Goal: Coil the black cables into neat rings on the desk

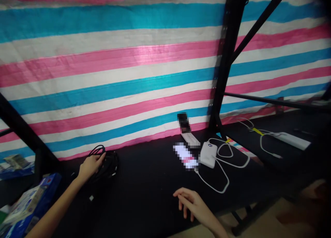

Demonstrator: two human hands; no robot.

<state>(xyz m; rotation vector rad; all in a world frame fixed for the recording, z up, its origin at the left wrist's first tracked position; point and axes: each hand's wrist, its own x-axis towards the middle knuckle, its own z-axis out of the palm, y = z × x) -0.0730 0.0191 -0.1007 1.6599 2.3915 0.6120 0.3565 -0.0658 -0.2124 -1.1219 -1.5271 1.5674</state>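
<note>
My left hand (90, 167) reaches out to a coiled bundle of black cables (110, 167) on the black shelf, its fingers curled round some of the loops. Part of the coil is hidden under that hand. Near the shelf's front edge my right hand (190, 201) hangs in the air with fingers apart, holding nothing. Beyond it lies a phone (184, 157) with a lit screen, blurred out, joined by a white cable (219, 191) to a white power bank (208, 154).
Blue and white packages (28, 207) lie at the left. A pale object (190, 139) rests by the striped sheet (116, 79) at the back. Black metal posts (222, 72) frame the shelf (144, 182). A white power strip (294, 140) lies at the right.
</note>
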